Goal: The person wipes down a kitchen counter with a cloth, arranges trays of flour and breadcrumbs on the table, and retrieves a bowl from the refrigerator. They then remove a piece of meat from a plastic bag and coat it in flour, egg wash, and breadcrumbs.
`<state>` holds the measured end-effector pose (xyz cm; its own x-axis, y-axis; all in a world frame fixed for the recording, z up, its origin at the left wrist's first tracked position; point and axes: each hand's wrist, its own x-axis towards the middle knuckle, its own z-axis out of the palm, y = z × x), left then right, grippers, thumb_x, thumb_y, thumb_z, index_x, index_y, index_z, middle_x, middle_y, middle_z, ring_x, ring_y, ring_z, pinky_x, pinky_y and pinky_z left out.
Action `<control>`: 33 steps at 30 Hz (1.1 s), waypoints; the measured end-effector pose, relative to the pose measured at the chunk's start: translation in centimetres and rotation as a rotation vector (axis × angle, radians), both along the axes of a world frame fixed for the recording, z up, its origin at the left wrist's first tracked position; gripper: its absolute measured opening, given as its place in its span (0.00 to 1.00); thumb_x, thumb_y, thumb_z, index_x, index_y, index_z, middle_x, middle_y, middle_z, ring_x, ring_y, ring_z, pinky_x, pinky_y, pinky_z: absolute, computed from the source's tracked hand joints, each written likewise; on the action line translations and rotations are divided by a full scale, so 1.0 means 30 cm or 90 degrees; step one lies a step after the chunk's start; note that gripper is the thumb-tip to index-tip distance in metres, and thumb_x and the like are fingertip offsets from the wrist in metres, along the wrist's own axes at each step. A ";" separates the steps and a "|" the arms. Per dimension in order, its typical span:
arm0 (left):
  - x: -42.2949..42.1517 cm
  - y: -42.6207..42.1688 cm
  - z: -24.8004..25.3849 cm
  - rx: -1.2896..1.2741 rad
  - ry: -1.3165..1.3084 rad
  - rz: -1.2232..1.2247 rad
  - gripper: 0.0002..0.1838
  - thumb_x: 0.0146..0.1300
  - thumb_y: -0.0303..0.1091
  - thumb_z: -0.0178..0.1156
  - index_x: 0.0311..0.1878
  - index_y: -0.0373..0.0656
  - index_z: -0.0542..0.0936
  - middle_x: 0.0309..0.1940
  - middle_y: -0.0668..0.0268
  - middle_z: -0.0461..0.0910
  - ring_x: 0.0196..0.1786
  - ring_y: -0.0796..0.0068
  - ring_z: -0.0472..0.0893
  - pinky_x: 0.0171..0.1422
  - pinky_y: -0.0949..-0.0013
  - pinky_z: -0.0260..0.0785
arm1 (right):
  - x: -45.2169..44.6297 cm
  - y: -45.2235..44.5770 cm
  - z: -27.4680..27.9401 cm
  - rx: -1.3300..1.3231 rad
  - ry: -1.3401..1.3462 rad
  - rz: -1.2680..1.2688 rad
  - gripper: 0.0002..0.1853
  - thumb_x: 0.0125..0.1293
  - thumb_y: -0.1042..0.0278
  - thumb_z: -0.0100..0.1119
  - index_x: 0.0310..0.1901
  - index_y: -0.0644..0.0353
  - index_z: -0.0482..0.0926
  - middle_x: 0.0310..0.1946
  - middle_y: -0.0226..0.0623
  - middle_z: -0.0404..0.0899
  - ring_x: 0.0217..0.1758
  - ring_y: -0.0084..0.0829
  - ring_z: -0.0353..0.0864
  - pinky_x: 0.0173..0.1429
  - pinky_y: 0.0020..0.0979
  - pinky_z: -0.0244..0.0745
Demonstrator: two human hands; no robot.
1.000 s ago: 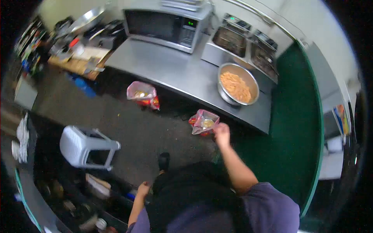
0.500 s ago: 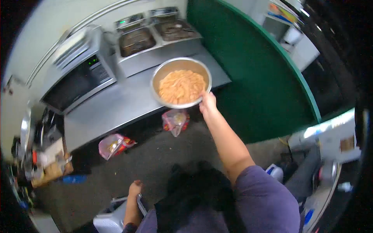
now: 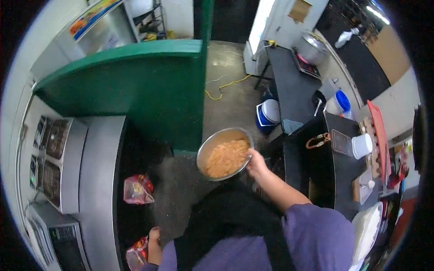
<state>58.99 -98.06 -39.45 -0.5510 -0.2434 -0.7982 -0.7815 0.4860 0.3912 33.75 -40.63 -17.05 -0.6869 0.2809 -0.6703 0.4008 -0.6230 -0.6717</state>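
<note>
A steel bowl (image 3: 203, 153) of orange-coated food pieces (image 3: 226, 158) is held up in front of my body, over the floor. My right hand (image 3: 257, 163) grips its right rim. Low at my left side hangs my left hand (image 3: 154, 235), away from the bowl; its fingers are too small and blurred to read. Near that hand is a red and pink bag (image 3: 137, 255), and a second such bag (image 3: 138, 189) stands farther forward, beside the steel counter.
The steel counter (image 3: 97, 167) with two fryers and a microwave (image 3: 68, 244) runs along the left. A green partition (image 3: 135, 86) stands ahead. Black tables (image 3: 294, 86) with a pot and containers line the right; a blue bucket (image 3: 267, 115) and yellow cord (image 3: 221, 92) are on the floor.
My right hand took hold of the bowl's rim, and the bowl left the counter. The view has turned right, so the counter now lies at my left and the black tables show.
</note>
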 end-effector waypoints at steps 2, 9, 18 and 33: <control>-0.122 0.012 0.026 0.055 0.061 0.165 0.15 0.64 0.36 0.55 0.52 0.43 0.76 0.31 0.58 0.81 0.28 0.67 0.81 0.24 0.66 0.68 | -0.043 0.137 -0.014 -0.036 0.059 -0.152 0.20 0.57 0.70 0.56 0.52 0.66 0.73 0.45 0.44 0.77 0.47 0.41 0.79 0.50 0.40 0.79; -0.434 0.051 -0.100 -0.270 0.298 -0.776 0.15 0.43 0.36 0.68 0.37 0.43 0.83 0.37 0.55 0.82 0.36 0.59 0.82 0.38 0.58 0.75 | -0.397 0.544 0.001 -0.079 0.291 -0.534 0.22 0.65 0.61 0.48 0.56 0.65 0.71 0.57 0.44 0.75 0.60 0.41 0.76 0.65 0.43 0.71; -0.594 0.346 -0.144 -0.273 0.180 -0.924 0.18 0.51 0.36 0.63 0.47 0.44 0.81 0.42 0.52 0.82 0.45 0.52 0.82 0.48 0.57 0.76 | -0.780 1.112 -0.141 -0.067 0.443 -0.825 0.32 0.68 0.48 0.46 0.65 0.66 0.66 0.66 0.46 0.67 0.67 0.42 0.70 0.70 0.44 0.64; -0.488 0.719 0.319 0.217 -0.173 0.073 0.49 0.57 0.75 0.49 0.75 0.54 0.55 0.75 0.61 0.54 0.72 0.50 0.61 0.54 0.41 0.72 | -0.696 0.809 -0.207 0.080 -0.102 -0.739 0.41 0.66 0.34 0.45 0.62 0.71 0.68 0.56 0.55 0.74 0.51 0.53 0.79 0.56 0.47 0.74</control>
